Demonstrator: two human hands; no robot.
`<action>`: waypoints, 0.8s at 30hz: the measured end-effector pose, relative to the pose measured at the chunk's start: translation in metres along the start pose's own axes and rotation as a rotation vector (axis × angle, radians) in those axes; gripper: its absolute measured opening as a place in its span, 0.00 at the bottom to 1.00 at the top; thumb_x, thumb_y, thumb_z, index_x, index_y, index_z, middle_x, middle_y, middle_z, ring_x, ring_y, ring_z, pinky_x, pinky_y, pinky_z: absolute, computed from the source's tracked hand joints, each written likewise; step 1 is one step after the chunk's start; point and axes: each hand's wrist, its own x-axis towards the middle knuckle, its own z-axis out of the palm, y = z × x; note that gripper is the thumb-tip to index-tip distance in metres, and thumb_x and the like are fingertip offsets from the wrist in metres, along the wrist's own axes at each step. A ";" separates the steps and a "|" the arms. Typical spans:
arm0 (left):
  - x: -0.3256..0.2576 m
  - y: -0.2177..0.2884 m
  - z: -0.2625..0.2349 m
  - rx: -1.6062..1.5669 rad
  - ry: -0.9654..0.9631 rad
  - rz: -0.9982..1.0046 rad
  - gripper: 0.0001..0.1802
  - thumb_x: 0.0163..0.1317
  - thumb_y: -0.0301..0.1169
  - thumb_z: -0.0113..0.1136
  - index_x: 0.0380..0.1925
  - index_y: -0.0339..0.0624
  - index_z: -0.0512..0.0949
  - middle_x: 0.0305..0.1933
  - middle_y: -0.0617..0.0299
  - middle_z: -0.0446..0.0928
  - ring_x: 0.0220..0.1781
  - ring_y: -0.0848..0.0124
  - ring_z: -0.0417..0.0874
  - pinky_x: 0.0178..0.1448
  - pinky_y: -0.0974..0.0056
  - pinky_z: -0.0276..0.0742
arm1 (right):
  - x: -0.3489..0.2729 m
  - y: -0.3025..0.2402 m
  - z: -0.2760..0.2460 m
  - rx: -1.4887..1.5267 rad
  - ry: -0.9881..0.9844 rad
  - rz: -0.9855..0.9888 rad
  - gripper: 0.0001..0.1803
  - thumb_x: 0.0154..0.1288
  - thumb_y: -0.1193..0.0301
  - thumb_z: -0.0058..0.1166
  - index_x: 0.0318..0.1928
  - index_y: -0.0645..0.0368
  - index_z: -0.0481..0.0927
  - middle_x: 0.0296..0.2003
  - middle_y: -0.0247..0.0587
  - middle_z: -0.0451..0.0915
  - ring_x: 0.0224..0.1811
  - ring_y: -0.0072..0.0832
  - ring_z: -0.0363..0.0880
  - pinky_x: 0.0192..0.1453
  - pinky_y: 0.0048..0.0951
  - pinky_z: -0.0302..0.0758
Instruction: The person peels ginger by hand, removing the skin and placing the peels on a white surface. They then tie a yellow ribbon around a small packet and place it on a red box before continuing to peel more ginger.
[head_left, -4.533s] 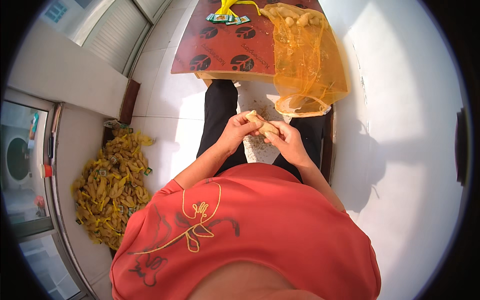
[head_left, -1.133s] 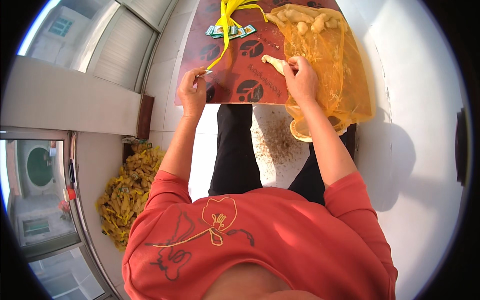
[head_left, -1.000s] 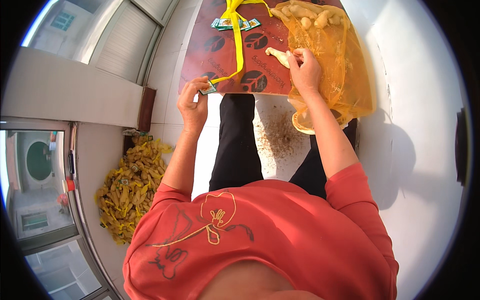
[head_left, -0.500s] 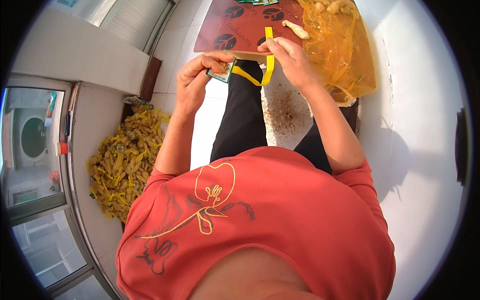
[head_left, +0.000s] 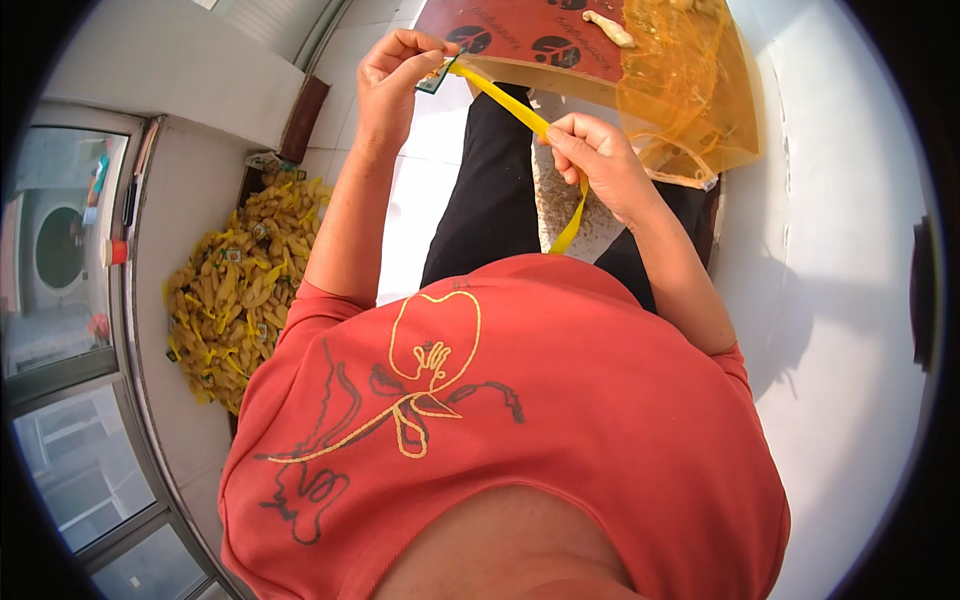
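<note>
Yellow strip (head_left: 510,104), head view: held over dark trousers (head_left: 487,180). Left hand (head_left: 390,90) pinches its green-edged tag (head_left: 430,84); right hand (head_left: 598,165) grips the strip partway, end hanging, the spacing apparently serving to hold the span taut. Pale root (head_left: 609,29) lies on the red table (head_left: 515,30), beside orange mesh (head_left: 690,90).

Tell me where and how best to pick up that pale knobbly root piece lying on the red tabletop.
Probably across the middle of the pale root piece, coming from above and the near left. It is long and slim and lies slantwise, far end leftward, so a grip across its width should suit; its left side faces the red tabletop, its right end the orange mesh bag.
</note>
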 end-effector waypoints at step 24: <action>0.121 -0.085 -0.045 -0.102 -0.154 -0.500 0.09 0.63 0.22 0.47 0.40 0.30 0.74 0.47 0.50 0.78 0.52 0.69 0.80 0.60 0.71 0.74 | -0.076 0.079 -0.051 0.123 0.288 0.266 0.08 0.69 0.69 0.50 0.36 0.61 0.75 0.27 0.30 0.75 0.27 0.14 0.69 0.32 0.16 0.66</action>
